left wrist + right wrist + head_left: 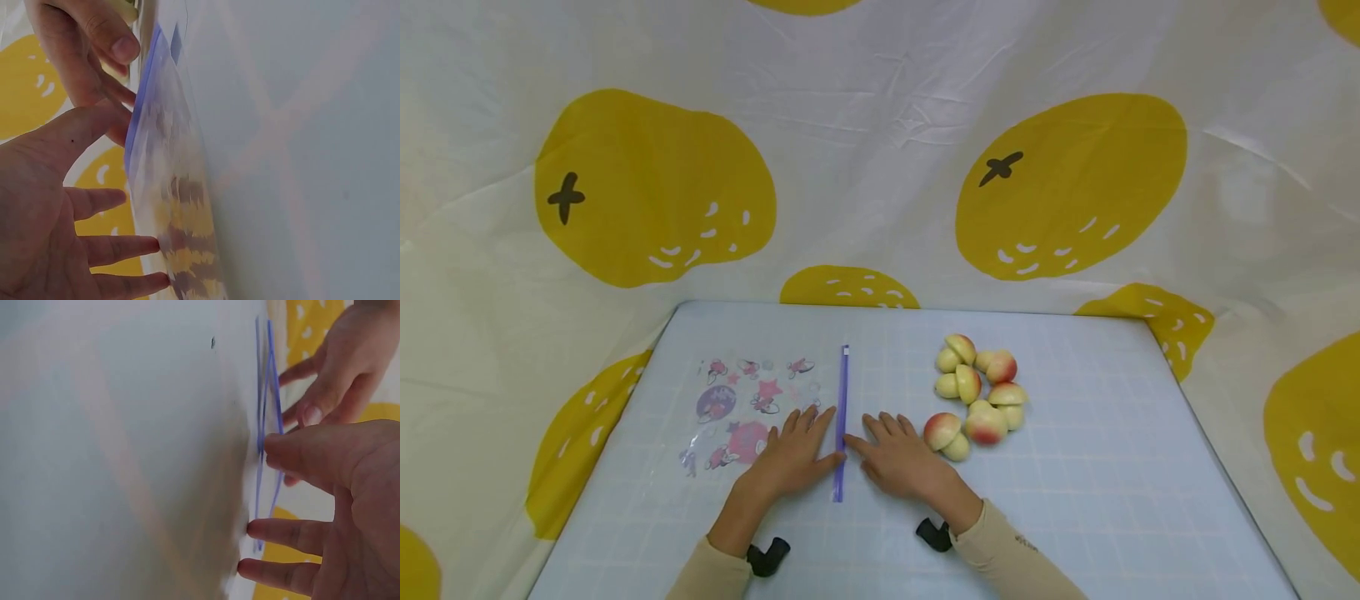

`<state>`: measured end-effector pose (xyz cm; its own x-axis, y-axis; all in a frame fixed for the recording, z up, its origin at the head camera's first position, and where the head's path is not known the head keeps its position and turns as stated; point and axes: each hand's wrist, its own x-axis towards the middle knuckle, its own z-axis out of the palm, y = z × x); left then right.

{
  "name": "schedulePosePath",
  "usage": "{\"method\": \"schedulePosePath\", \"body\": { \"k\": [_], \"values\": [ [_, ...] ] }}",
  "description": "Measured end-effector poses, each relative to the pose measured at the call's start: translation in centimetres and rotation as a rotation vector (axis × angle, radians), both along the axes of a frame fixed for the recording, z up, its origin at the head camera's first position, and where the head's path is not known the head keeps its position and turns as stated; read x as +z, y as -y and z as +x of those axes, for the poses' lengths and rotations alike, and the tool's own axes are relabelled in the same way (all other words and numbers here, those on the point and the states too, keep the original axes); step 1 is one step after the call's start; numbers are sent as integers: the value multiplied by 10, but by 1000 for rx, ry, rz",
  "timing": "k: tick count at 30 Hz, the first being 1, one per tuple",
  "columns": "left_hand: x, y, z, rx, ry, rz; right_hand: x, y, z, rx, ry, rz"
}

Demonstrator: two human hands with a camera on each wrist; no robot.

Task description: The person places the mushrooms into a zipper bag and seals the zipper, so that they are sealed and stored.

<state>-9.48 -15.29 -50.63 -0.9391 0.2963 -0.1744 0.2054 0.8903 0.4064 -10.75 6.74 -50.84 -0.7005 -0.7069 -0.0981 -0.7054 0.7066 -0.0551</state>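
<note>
A clear zip bag point(767, 433) with pink and purple cartoon prints lies flat on the table, its purple zip strip point(842, 417) on the right side. My left hand point(793, 457) rests on the bag, fingers spread, thumb by the strip. My right hand point(901, 458) lies palm down just right of the strip, its thumb touching it. In the right wrist view two purple edges point(279, 419) of the bag's mouth stand apart along the middle. Fingertips of the right hand point(362, 487) touch the table there. Neither hand visibly grips anything.
Several yellow and red mushroom-shaped toys point(987, 423) sit close together beyond and right of my right hand. The pale checked table point(1112, 467) backs onto a white cloth point(865, 183) with yellow fruit prints. A black device point(767, 557) is on my left wrist.
</note>
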Motion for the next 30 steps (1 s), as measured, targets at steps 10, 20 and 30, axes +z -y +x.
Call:
{"method": "schedulePosePath", "body": {
  "k": [10,20,30],
  "values": [
    [1,-6,1,-12,35,-54,1,1,2,23,-31,-9],
    [2,-12,2,-1,26,-95,0,2,2,17,-40,14],
    [-3,-18,4,20,-33,-125,-1,2,2,19,-45,36]
  ]
}}
